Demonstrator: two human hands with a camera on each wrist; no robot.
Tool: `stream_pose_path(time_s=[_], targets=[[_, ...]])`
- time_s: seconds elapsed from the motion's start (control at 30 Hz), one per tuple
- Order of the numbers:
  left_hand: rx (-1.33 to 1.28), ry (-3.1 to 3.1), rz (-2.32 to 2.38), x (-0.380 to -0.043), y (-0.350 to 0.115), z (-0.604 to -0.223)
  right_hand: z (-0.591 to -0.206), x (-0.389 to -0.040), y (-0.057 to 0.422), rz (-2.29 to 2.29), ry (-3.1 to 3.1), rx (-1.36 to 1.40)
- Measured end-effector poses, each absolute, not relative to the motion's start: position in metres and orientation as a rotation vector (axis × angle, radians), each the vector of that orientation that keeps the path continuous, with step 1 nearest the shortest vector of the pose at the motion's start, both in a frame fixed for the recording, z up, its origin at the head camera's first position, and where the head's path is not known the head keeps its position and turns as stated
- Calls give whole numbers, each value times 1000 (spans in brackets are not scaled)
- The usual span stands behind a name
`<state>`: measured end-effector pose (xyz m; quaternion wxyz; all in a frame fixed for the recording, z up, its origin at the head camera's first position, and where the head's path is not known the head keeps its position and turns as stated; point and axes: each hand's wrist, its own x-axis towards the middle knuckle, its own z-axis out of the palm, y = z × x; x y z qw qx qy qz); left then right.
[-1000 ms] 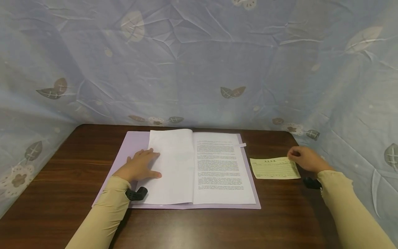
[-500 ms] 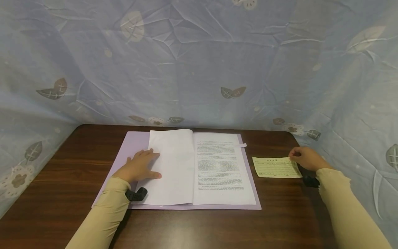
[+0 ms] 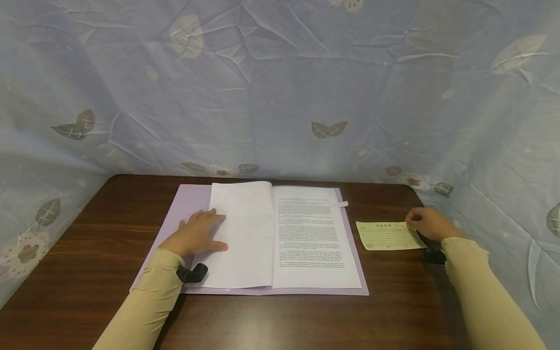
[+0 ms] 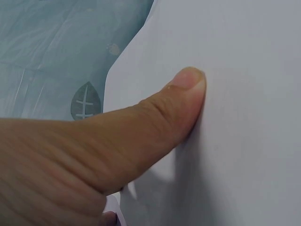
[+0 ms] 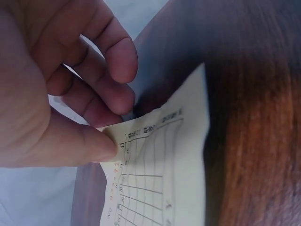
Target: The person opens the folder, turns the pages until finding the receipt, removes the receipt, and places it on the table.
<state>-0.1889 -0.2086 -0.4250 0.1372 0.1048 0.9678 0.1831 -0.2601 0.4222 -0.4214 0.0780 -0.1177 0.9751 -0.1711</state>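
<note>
A lilac folder lies spread on the table with white sheets in it. The left page is blank and the right page carries printed text. On the blank page's left side rests my left hand, fingers spread; the left wrist view shows the thumb lying against white paper. To the right of the folder, my right hand pinches the upper right corner of a pale yellow printed slip. In the right wrist view the slip bends up at one edge, with ruled lines and red digits on it.
A small white tab sticks out from the folder's right edge. The dark wooden table backs onto a patterned blue-grey cloth, which also hangs at both sides.
The yellow slip has shifted slightly to the right, away from the folder, still pinched by my right hand. My left hand stays in place on the page.
</note>
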Motion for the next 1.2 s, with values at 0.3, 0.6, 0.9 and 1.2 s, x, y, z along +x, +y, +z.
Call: stream_pose_path(time_s=[0.3, 0.6, 0.9, 1.2], targets=[[308, 2805, 537, -190, -208, -424, -420, -258, 421, -511, 2930, -289], [294, 2803, 543, -190, -207, -424, -425, -260, 423, -558, 2952, -273], [316, 2796, 555, -188, -206, -421, -423, -256, 421, -577, 2943, -212], [308, 2787, 520, -187, -209, -422, -421, -252, 397, -654, 3012, -234]])
